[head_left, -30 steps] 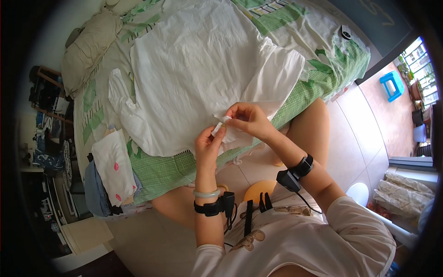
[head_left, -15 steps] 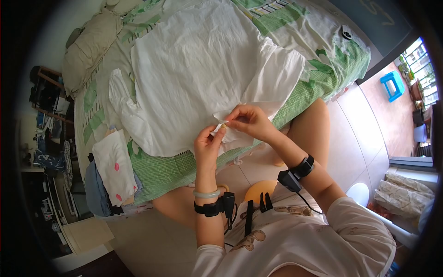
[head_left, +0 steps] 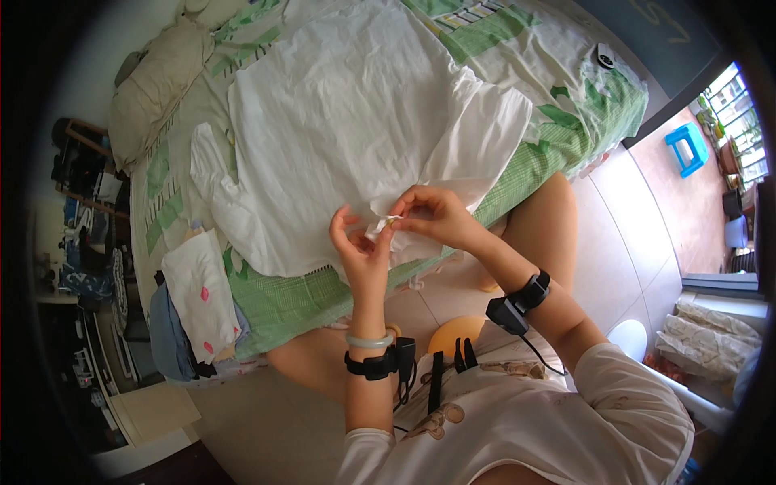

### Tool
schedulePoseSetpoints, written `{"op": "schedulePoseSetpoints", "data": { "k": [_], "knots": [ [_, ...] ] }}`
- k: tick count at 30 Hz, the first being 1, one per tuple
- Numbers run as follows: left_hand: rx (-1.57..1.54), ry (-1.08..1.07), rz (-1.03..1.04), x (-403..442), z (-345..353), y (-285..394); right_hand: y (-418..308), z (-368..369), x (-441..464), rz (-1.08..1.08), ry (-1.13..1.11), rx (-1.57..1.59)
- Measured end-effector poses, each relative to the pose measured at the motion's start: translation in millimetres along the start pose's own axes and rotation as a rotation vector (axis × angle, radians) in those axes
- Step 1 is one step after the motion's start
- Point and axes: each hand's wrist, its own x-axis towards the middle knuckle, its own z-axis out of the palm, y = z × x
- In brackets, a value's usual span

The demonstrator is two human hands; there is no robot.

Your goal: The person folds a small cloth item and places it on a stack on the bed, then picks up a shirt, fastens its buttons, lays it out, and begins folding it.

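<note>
A white long-sleeved shirt lies spread over the bed, its near edge gathered up between my hands. My right hand pinches a small fold of this edge between thumb and fingers. A tiny yellowish spot shows at the pinch, too small to make out. My left hand is just left of the fold, its index finger lifted away from the thumb. The left thumb tip is against the cloth near the right fingertips.
The shirt rests on a green and white patterned bedsheet. Folded clothes lie at the bed's left corner, a pillow at the upper left. A remote control is at the far right. A blue stool stands beyond the doorway.
My left fingers have loosened from the cloth, the index finger lifting up and to the left. My right hand keeps its pinch in nearly the same spot.
</note>
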Motion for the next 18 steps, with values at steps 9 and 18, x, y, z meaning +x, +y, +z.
{"op": "schedulePoseSetpoints", "data": {
  "k": [9, 18],
  "knots": [
    [0.699, -0.232, 0.727, 12.4, -14.6, -3.4, 5.2, -0.5, 2.0, -0.054, -0.001, -0.064],
    [0.725, -0.235, 0.622, 12.7, -17.3, -4.5, -2.1, 7.2, -2.8, -0.085, 0.093, -0.191]
  ]
}}
